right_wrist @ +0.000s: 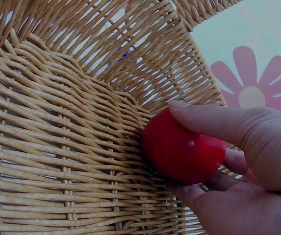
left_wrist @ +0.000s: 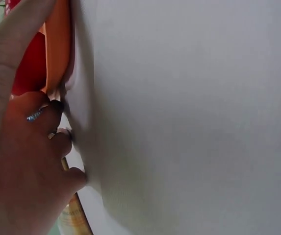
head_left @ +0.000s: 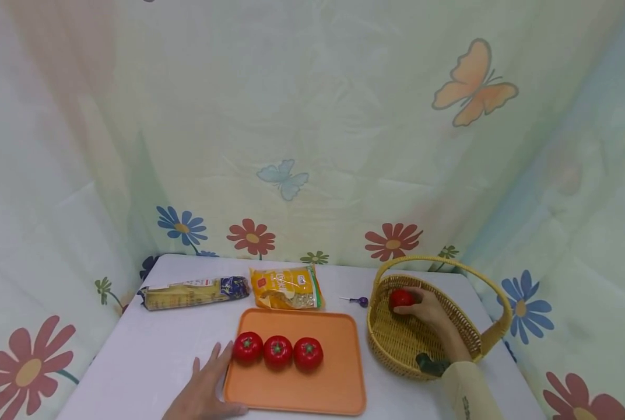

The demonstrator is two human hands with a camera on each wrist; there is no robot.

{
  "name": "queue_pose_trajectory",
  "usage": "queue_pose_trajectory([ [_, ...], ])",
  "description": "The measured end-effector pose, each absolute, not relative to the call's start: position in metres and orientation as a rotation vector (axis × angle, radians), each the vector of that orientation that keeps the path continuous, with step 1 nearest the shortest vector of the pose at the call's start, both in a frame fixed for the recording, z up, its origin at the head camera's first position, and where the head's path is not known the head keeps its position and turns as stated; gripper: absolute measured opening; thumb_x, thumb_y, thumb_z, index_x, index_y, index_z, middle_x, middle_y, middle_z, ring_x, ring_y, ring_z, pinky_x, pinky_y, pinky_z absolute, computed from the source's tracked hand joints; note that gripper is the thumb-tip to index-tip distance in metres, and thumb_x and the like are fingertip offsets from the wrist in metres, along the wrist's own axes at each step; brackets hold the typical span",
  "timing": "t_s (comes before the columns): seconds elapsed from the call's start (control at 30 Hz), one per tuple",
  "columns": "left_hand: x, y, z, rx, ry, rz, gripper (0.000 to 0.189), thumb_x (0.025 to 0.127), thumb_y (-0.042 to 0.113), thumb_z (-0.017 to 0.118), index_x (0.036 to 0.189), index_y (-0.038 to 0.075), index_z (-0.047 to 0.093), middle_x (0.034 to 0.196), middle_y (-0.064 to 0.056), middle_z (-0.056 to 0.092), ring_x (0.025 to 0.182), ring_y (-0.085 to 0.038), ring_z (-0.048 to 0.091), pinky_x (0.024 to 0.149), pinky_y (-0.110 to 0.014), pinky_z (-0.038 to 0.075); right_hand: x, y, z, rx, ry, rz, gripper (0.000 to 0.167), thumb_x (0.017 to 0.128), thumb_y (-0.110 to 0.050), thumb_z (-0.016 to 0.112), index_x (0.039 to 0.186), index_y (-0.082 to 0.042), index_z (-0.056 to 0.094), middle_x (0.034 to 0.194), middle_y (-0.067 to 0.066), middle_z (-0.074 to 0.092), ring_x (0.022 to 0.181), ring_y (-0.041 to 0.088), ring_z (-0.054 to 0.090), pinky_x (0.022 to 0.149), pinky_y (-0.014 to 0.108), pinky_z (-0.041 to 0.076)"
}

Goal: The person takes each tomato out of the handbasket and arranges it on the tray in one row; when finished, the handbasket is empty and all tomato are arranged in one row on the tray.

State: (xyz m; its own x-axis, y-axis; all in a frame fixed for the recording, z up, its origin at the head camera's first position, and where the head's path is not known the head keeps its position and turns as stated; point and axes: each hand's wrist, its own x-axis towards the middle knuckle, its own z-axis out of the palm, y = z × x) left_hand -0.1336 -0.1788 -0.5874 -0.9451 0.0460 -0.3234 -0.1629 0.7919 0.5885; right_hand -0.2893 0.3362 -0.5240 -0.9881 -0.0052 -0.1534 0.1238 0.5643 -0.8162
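In the basket's far left part my right hand [head_left: 425, 306] holds a red tomato [head_left: 401, 298]. The right wrist view shows the tomato [right_wrist: 179, 147] between thumb and fingers, against the woven wall of the wicker basket [right_wrist: 71, 132]. My left hand [head_left: 204, 385] rests at the left edge of an orange tray [head_left: 339, 350], fingers spread along that side and thumb near its front corner. A row of three red tomatoes stands on the tray: a left one [head_left: 248, 348], a middle one [head_left: 278, 352] and a right one [head_left: 308, 354]. In the left wrist view, my left hand [left_wrist: 27, 147] touches the tray rim [left_wrist: 59, 44].
Behind the tray lie a long yellowish package [head_left: 194, 293] and an orange bag [head_left: 286, 287]. A small purple-handled tool [head_left: 362, 301] lies left of the basket, whose tall handle [head_left: 496, 332] arches over it. A floral curtain [head_left: 312, 116] surrounds the white table [head_left: 144, 361].
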Motion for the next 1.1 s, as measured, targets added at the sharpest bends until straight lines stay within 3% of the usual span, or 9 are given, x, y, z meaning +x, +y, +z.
queue_pose_trajectory([
  [0.23,-0.14,-0.187,-0.588,-0.06,2.646,0.928,0.151,0.048,0.071,0.1,0.173,0.024,0.029,0.178,-0.016,0.026,0.164,-0.052,0.008,0.126,-0.078,-0.002,-0.289,0.337,-0.525,0.075,2.656,-1.399,0.075,0.094,-0.009,0.084,0.152,0.016,0.045,0.15,0.041,0.05,0.134,0.054,0.053,0.114,0.065,0.051],
  [0.47,-0.144,-0.192,-0.587,0.041,2.673,0.947,0.153,0.048,0.068,0.101,0.173,0.02,0.028,0.177,-0.014,0.029,0.166,-0.046,0.004,0.128,-0.075,-0.009,-0.288,0.337,-0.526,0.126,2.639,-1.422,0.072,0.095,-0.011,0.084,0.151,0.015,0.047,0.15,0.04,0.051,0.133,0.052,0.054,0.115,0.064,0.051],
  [0.6,-0.147,-0.192,-0.587,0.065,2.675,0.941,0.153,0.048,0.07,0.101,0.173,0.019,0.028,0.177,-0.014,0.029,0.166,-0.046,0.004,0.127,-0.076,-0.008,-0.287,0.336,-0.525,0.209,2.642,-1.397,0.074,0.096,-0.021,0.085,0.151,0.013,0.049,0.149,0.038,0.052,0.13,0.049,0.056,0.113,0.063,0.053],
  [0.8,-0.152,-0.193,-0.589,0.136,2.71,0.869,0.154,0.049,0.075,0.098,0.172,0.016,0.028,0.179,-0.011,0.023,0.166,-0.047,0.0,0.125,-0.079,-0.009,-0.281,0.336,-0.517,0.284,2.624,-1.386,0.08,0.095,-0.042,0.085,0.149,0.009,0.054,0.144,0.031,0.058,0.119,0.039,0.056,0.099,0.045,0.06],
  [1.0,-0.154,-0.194,-0.591,0.149,2.724,0.853,0.156,0.048,0.076,0.098,0.173,0.018,0.026,0.18,-0.007,0.02,0.166,-0.045,-0.004,0.124,-0.078,-0.013,-0.27,0.33,-0.506,0.245,2.64,-1.379,0.082,0.095,-0.049,0.084,0.15,0.004,0.055,0.145,0.028,0.06,0.124,0.038,0.058,0.104,0.048,0.061],
  [1.1,-0.154,-0.193,-0.591,0.142,2.716,0.886,0.157,0.047,0.074,0.1,0.173,0.019,0.025,0.18,-0.008,0.023,0.166,-0.046,-0.002,0.124,-0.078,-0.013,-0.264,0.327,-0.498,0.174,2.665,-1.388,0.082,0.096,-0.049,0.082,0.151,0.005,0.054,0.143,0.029,0.061,0.121,0.038,0.061,0.1,0.045,0.065],
])
